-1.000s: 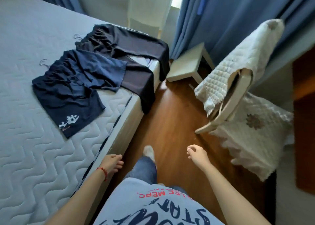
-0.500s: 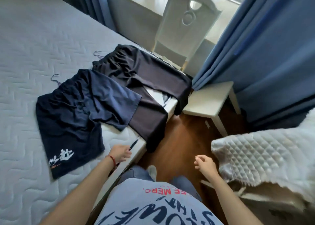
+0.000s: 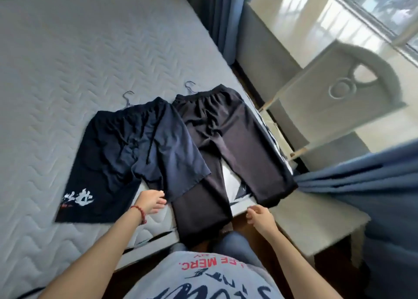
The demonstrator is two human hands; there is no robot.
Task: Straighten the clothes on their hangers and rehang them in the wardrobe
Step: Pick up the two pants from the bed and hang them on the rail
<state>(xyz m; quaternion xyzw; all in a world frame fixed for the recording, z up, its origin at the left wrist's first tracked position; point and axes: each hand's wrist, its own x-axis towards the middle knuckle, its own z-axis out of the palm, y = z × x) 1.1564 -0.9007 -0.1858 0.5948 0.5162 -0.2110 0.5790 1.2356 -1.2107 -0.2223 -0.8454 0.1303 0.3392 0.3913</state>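
Two pairs of trousers lie flat on the bed [image 3: 67,56] in front of me, side by side, waistbands away from me. The navy shorts [image 3: 135,153] are on the left, with a white print [image 3: 79,199] near the hem of their left leg. The black trousers [image 3: 228,149] are on the right; the shorts' right leg overlaps their left leg. Both black legs run past the mattress edge and hang over the side of the bed toward the floor. A thin wire hanger hook pokes out above each waistband: one [image 3: 128,98] above the shorts, one [image 3: 190,87] above the black trousers.

My left hand [image 3: 150,200], with a red bracelet [image 3: 139,210] at the wrist, is over the mattress edge just below the hem of the shorts' right leg, its fingers loosely bent and holding nothing; I cannot tell whether the fingertips touch the cloth. My right hand [image 3: 260,217] hangs over the gap beside the bed, between the two black legs' ends, fingers loosely curled and holding nothing.

To the right of the bed stands a white stool [image 3: 316,226], behind it a white chair [image 3: 339,104], with blue curtain [image 3: 373,185] beside them and a window [image 3: 384,6] beyond.
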